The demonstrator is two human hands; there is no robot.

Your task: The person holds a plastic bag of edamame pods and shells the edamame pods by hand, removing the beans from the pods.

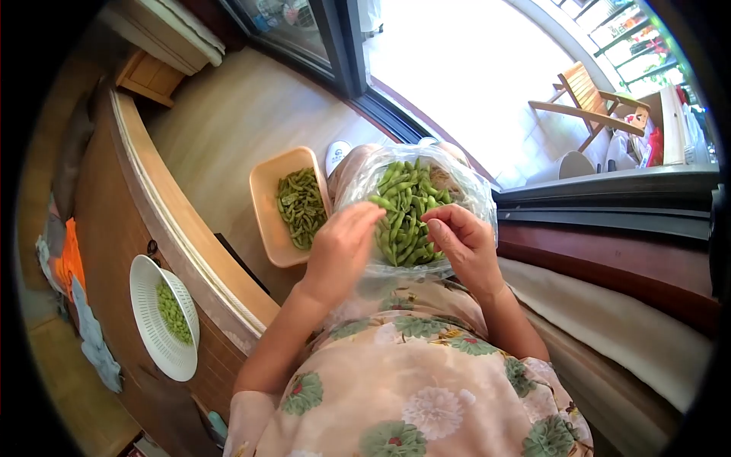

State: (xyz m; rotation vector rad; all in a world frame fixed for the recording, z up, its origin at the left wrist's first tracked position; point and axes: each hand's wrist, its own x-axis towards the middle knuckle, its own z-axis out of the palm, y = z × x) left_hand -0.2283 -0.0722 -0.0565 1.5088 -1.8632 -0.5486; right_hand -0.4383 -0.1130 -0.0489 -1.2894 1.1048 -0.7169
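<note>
Green soybean pods (407, 217) lie heaped in a clear plastic bag (481, 190) spread over my lap. My left hand (341, 247) is at the bag's left edge, smeared by motion, so I cannot make out its fingertips or anything in them. Over the right side of the pods is my right hand (466, 242), thumb and forefinger pinched together; what they hold, if anything, is too small to name. A peach-coloured plastic basin (264, 217) with darker pods (302, 204) stands on the floor left of the bag.
A white colander (145, 305) holding shelled green beans (173, 314) rests on the brown wooden surface (114, 251) to my left. Sliding door frames (343, 53) stand ahead. Outside at the right is a wooden folding chair (585, 95).
</note>
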